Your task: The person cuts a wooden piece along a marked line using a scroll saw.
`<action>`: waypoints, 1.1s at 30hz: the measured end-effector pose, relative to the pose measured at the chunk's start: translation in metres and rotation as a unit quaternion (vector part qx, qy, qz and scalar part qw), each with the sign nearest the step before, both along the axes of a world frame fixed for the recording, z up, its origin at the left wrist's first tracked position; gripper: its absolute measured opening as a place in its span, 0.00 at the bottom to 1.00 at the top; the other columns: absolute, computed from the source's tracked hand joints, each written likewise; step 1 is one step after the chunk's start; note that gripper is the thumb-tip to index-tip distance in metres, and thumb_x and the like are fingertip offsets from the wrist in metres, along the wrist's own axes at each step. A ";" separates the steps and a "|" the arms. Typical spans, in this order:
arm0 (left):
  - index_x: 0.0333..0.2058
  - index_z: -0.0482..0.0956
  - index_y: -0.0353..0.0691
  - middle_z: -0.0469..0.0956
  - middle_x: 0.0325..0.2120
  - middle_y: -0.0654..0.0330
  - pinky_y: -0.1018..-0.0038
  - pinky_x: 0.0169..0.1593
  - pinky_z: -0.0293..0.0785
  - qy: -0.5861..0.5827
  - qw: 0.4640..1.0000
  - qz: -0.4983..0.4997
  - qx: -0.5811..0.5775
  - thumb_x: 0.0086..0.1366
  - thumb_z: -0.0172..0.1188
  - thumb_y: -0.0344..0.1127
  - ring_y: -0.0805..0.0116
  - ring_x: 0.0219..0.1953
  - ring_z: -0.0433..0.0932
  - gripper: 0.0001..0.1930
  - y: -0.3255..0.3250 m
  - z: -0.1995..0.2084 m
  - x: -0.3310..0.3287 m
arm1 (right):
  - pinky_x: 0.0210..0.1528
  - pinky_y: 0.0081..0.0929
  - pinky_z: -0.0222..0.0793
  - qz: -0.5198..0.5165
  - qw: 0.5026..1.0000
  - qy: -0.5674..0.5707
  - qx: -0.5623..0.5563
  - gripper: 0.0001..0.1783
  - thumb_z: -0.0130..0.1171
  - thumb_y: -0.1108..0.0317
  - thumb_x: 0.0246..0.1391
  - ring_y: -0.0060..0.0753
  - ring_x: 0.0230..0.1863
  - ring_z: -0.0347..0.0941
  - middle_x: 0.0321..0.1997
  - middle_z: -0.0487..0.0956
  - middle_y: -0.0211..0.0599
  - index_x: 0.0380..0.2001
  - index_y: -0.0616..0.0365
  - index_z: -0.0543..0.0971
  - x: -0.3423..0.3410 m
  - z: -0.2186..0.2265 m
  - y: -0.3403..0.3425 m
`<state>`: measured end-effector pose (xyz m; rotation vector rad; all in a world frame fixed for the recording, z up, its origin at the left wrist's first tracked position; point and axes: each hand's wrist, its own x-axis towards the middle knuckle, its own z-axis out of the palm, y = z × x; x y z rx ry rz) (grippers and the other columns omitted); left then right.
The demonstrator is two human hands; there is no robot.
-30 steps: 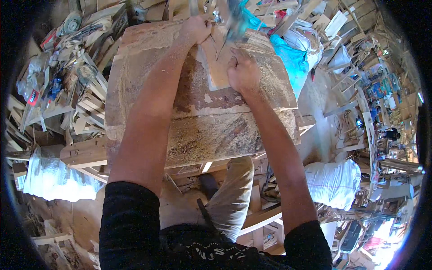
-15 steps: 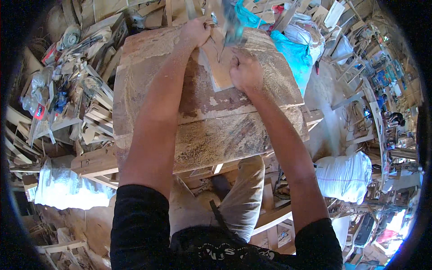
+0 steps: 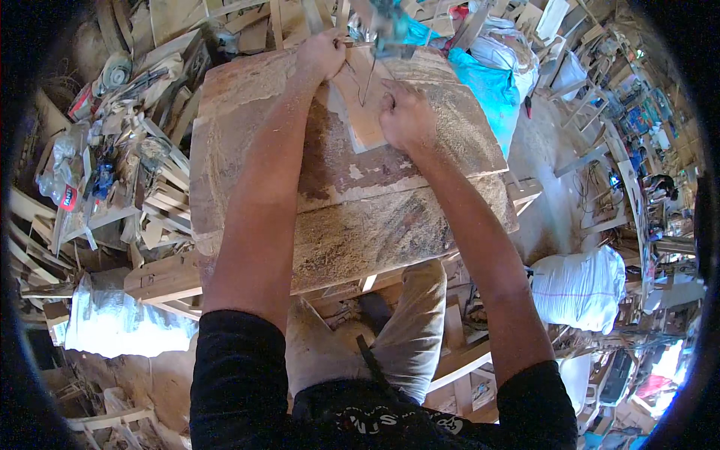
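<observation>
A pale wooden board [image 3: 364, 126] with a dark curved line along it lies flat on a sawdust-covered wooden worktable [image 3: 247, 150]. My left hand [image 3: 321, 57] is closed on the board's far left edge. Lower down, my right hand [image 3: 407, 118] has its fingers curled and its thumb side against the board's right edge. Just beyond and between the two hands, a teal machine part [image 3: 391, 31] hangs over the board's far end. It is blurred, and where it meets the wood is hard to make out.
Wood offcuts [image 3: 161, 176] are heaped to the left, near a clear plastic bottle [image 3: 60, 180]. A blue plastic sack [image 3: 487, 82] stands at the table's far right. White sacks [image 3: 581, 289] sit at the lower right, and a wooden beam [image 3: 161, 276] juts out under the table's left side.
The whole view has shifted slightly. The dark curved line on the board shows more clearly now between my hands, and the teal part appears slightly higher. Both hands keep their hold.
</observation>
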<state>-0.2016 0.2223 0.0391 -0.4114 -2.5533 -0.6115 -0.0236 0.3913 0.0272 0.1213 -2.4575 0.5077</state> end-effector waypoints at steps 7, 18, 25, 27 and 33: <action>0.55 0.82 0.57 0.85 0.46 0.50 0.54 0.57 0.78 0.011 1.000 -0.013 0.015 0.67 0.57 0.45 0.48 0.49 0.84 0.19 -0.009 -0.006 -0.011 | 0.54 0.59 0.76 -0.013 0.997 -0.072 -0.005 0.24 0.54 0.59 0.61 0.67 0.49 0.81 0.47 0.83 0.62 0.60 0.43 0.78 -0.001 0.005 -0.004; 0.53 0.84 0.58 0.85 0.47 0.53 0.55 0.55 0.80 -0.015 0.999 -0.017 0.028 0.66 0.58 0.45 0.48 0.49 0.84 0.17 -0.008 -0.001 -0.011 | 0.58 0.55 0.75 -0.017 0.998 -0.060 -0.004 0.23 0.53 0.59 0.62 0.62 0.54 0.79 0.52 0.83 0.57 0.59 0.44 0.79 -0.009 0.004 -0.003; 0.54 0.83 0.59 0.85 0.48 0.50 0.54 0.57 0.79 0.022 0.999 0.000 0.045 0.67 0.57 0.45 0.45 0.50 0.83 0.18 -0.013 -0.006 -0.021 | 0.58 0.56 0.75 -0.022 0.993 -0.113 -0.010 0.24 0.53 0.61 0.61 0.64 0.53 0.79 0.52 0.82 0.58 0.60 0.44 0.79 -0.006 0.015 -0.011; 0.54 0.83 0.59 0.84 0.49 0.49 0.55 0.57 0.79 0.005 0.999 -0.006 0.047 0.67 0.57 0.45 0.45 0.51 0.83 0.18 -0.010 -0.005 -0.021 | 0.57 0.56 0.75 -0.024 0.993 -0.110 -0.019 0.24 0.54 0.61 0.60 0.64 0.52 0.79 0.49 0.83 0.58 0.59 0.43 0.79 -0.006 0.015 -0.010; 0.56 0.82 0.60 0.84 0.49 0.50 0.55 0.56 0.79 -0.022 0.999 -0.001 0.030 0.67 0.57 0.46 0.49 0.52 0.83 0.19 -0.005 -0.003 -0.021 | 0.54 0.55 0.76 -0.026 0.995 -0.095 -0.024 0.23 0.55 0.62 0.58 0.62 0.47 0.82 0.45 0.85 0.56 0.57 0.43 0.81 -0.007 0.012 -0.006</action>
